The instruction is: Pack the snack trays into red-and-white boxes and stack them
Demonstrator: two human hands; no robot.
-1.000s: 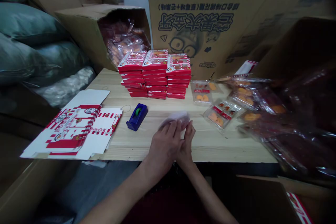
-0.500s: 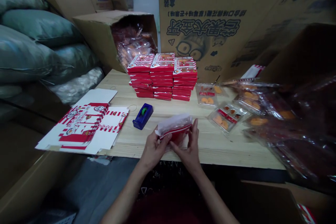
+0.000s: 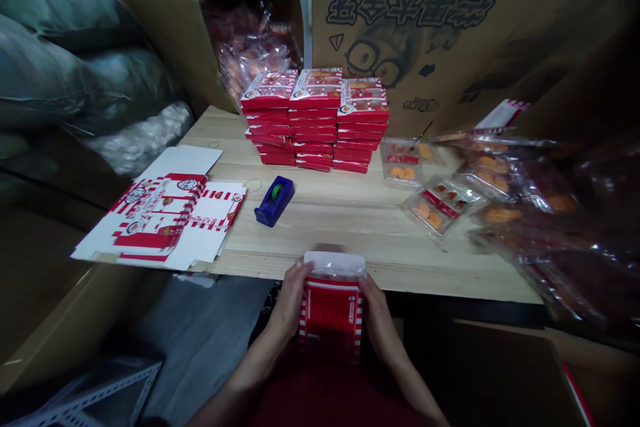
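Between my two hands is a red box with striped edges (image 3: 333, 313), its white flap raised at the far end and clear plastic showing at the opening. My left hand (image 3: 293, 297) grips its left side, and my right hand (image 3: 377, 313) holds the right side. The box is upright in front of my body, at the table's near edge. Beyond it, a blue tape dispenser (image 3: 275, 201) with green tape lies on the wooden table (image 3: 320, 213). Red boxes (image 3: 315, 120) are stacked in three columns farther back.
Flat printed cartons (image 3: 165, 213) lie at the left. Clear packs with orange pieces (image 3: 443, 205) spread over the right side, beside a heap of plastic bags (image 3: 560, 240). An open carton (image 3: 165, 20) of packs stands behind the stacks; large sacks (image 3: 65, 7) are at far left.
Both hands have drawn the box nearer to my body and turned it, so its red printed face and raised white flap now show. The view has tilted downward.
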